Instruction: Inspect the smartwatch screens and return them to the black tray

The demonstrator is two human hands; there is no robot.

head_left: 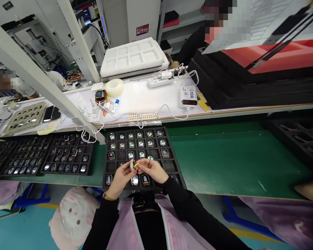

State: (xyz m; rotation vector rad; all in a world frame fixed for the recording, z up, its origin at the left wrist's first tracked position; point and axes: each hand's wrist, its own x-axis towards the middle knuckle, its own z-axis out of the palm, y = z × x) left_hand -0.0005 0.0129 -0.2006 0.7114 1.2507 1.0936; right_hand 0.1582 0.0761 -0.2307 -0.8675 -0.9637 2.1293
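Note:
My left hand (122,178) pinches a small smartwatch body (131,165) with a pale rim, raised over a black foam tray (182,180). Opposite it, my right hand (154,170) has its fingertips closed on a small yellow piece (136,164) against the watch; its exact kind is too small to make out. Rows of watch bodies fill many of the tray's pockets, several with lit green-and-white screens, such as one lit watch (141,143). Below my fingers lies a shiny watch body (135,180), beside a watch with a dark lit screen (145,179). My hands hide some pockets.
More black trays of watches (67,152) stand on the green bench (224,156) to the left. Above, a white shelf (138,97) carries a tape roll (114,87), a power strip (160,81), a white charger box (188,97) and cables. Co-workers' arms show at both sides.

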